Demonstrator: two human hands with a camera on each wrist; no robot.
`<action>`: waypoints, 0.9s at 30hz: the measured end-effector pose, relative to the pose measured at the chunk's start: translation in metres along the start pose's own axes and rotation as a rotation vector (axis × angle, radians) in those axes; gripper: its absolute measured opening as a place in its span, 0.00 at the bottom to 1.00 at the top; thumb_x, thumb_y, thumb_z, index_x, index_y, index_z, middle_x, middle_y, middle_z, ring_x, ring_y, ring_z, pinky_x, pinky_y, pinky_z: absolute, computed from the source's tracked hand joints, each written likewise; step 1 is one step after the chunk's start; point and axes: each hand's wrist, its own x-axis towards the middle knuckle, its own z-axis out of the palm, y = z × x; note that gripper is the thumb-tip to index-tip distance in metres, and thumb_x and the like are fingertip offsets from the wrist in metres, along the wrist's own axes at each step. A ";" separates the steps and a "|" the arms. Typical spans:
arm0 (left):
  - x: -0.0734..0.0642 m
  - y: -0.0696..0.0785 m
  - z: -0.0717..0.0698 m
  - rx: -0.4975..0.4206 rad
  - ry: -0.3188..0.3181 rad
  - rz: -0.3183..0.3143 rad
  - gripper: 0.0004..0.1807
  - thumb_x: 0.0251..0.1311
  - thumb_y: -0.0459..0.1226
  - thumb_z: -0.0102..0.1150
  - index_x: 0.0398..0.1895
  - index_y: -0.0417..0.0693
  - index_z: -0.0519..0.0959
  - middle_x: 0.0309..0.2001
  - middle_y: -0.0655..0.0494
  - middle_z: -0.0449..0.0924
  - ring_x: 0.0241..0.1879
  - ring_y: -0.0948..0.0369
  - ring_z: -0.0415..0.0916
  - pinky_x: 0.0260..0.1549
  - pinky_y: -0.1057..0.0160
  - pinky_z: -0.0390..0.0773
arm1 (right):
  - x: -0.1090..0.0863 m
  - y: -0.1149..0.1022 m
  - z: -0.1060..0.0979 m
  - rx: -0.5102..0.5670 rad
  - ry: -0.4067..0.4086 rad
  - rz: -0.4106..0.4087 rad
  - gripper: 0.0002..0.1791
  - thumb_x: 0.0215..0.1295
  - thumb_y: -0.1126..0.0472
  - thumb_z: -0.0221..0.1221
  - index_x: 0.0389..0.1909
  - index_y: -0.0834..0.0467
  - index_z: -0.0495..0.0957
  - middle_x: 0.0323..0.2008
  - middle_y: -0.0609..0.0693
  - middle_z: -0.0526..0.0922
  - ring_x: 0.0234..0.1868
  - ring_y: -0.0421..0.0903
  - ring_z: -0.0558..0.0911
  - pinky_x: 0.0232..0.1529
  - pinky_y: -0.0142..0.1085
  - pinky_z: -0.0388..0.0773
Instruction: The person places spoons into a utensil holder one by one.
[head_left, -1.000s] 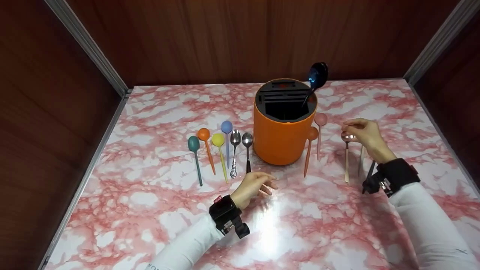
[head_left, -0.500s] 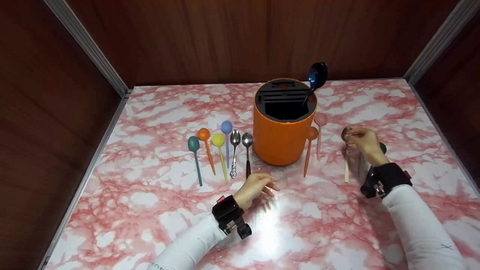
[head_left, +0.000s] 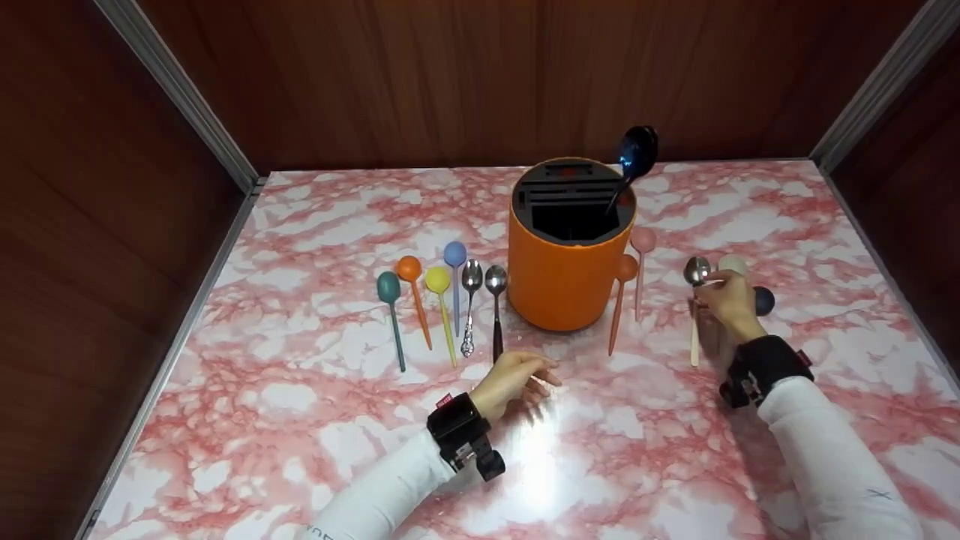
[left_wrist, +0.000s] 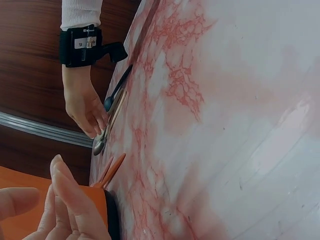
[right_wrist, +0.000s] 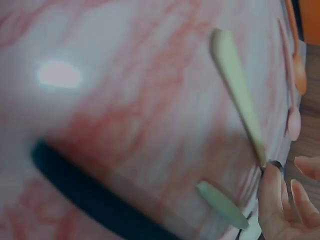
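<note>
My right hand (head_left: 729,301) is at the neck of a metal spoon with a cream handle (head_left: 694,345), which lies on the table. In the right wrist view its thumb is right beside the neck of that handle (right_wrist: 237,85), with the fingers spread apart from it. Under and beside this hand lie a pale green spoon (head_left: 733,262) and a dark blue spoon (head_left: 763,301), both partly hidden. My left hand (head_left: 514,381) hovers with relaxed fingers near the handle end of a black-handled metal spoon (head_left: 497,322), holding nothing.
An orange utensil holder (head_left: 562,289) with a black slotted top holds a dark shiny spoon (head_left: 637,154). To its left lie green (head_left: 388,286), orange, yellow, blue and ornate silver spoons (head_left: 472,276). Rust-orange (head_left: 617,315) and pink spoons (head_left: 643,241) lie to its right.
My right hand has come down and toward me, from over the metal spoon's bowl to its neck, uncovering the bowl and the pale green and dark blue spoon heads. The left hand has barely shifted.
</note>
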 end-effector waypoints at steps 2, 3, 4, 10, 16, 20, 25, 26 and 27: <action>0.000 0.000 0.000 -0.004 -0.004 0.006 0.16 0.64 0.28 0.48 0.50 0.26 0.76 0.27 0.52 0.82 0.19 0.66 0.72 0.15 0.76 0.74 | 0.000 0.001 0.001 -0.064 0.011 0.003 0.22 0.64 0.69 0.56 0.55 0.80 0.67 0.24 0.44 0.76 0.18 0.27 0.76 0.20 0.23 0.77; -0.001 0.000 0.000 -0.006 -0.004 0.003 0.16 0.65 0.29 0.49 0.51 0.26 0.76 0.27 0.52 0.82 0.19 0.66 0.72 0.15 0.76 0.74 | 0.001 0.002 0.002 -0.091 0.018 0.003 0.22 0.63 0.69 0.57 0.54 0.80 0.67 0.25 0.46 0.77 0.19 0.27 0.75 0.19 0.23 0.76; -0.001 0.000 0.000 -0.007 -0.004 0.001 0.16 0.65 0.29 0.49 0.51 0.26 0.76 0.27 0.51 0.82 0.19 0.66 0.72 0.15 0.76 0.75 | 0.001 0.002 0.003 -0.118 0.025 -0.004 0.23 0.63 0.69 0.58 0.53 0.80 0.68 0.25 0.49 0.79 0.18 0.27 0.75 0.19 0.22 0.75; -0.002 0.001 0.000 0.002 0.013 -0.016 0.15 0.66 0.30 0.50 0.50 0.29 0.77 0.30 0.48 0.83 0.20 0.65 0.73 0.17 0.75 0.76 | 0.002 0.005 0.003 -0.194 0.045 -0.041 0.22 0.58 0.69 0.60 0.49 0.81 0.72 0.30 0.61 0.83 0.17 0.25 0.71 0.20 0.18 0.71; 0.000 0.000 0.000 0.000 0.010 -0.020 0.14 0.66 0.30 0.50 0.50 0.28 0.77 0.29 0.50 0.83 0.20 0.66 0.73 0.17 0.75 0.76 | 0.003 0.006 0.001 -0.250 0.013 -0.028 0.20 0.57 0.68 0.62 0.45 0.80 0.74 0.28 0.62 0.83 0.19 0.31 0.73 0.25 0.22 0.72; 0.001 -0.002 0.001 -0.004 0.007 -0.029 0.14 0.66 0.30 0.49 0.50 0.28 0.77 0.28 0.51 0.83 0.19 0.66 0.73 0.16 0.76 0.75 | 0.004 0.004 0.000 -0.301 -0.024 -0.004 0.19 0.58 0.68 0.61 0.45 0.80 0.75 0.36 0.70 0.82 0.25 0.44 0.80 0.33 0.33 0.77; 0.002 -0.006 0.003 0.006 0.009 -0.040 0.14 0.66 0.30 0.50 0.49 0.29 0.78 0.28 0.51 0.83 0.19 0.67 0.72 0.15 0.76 0.73 | 0.004 0.000 0.002 -0.326 -0.052 0.009 0.18 0.56 0.69 0.61 0.42 0.80 0.76 0.35 0.69 0.81 0.36 0.62 0.82 0.44 0.50 0.80; 0.002 -0.007 0.004 0.004 0.006 -0.040 0.14 0.65 0.30 0.50 0.49 0.29 0.78 0.28 0.50 0.83 0.18 0.67 0.72 0.14 0.76 0.72 | 0.005 -0.001 0.002 -0.329 -0.051 0.013 0.17 0.55 0.69 0.61 0.41 0.79 0.77 0.33 0.67 0.82 0.38 0.64 0.81 0.46 0.50 0.79; 0.002 -0.008 0.004 0.001 0.004 -0.040 0.14 0.65 0.30 0.50 0.48 0.28 0.78 0.28 0.50 0.84 0.18 0.67 0.72 0.14 0.77 0.72 | 0.005 -0.002 0.002 -0.329 -0.052 0.018 0.17 0.54 0.69 0.61 0.40 0.79 0.77 0.31 0.65 0.82 0.39 0.65 0.80 0.46 0.50 0.78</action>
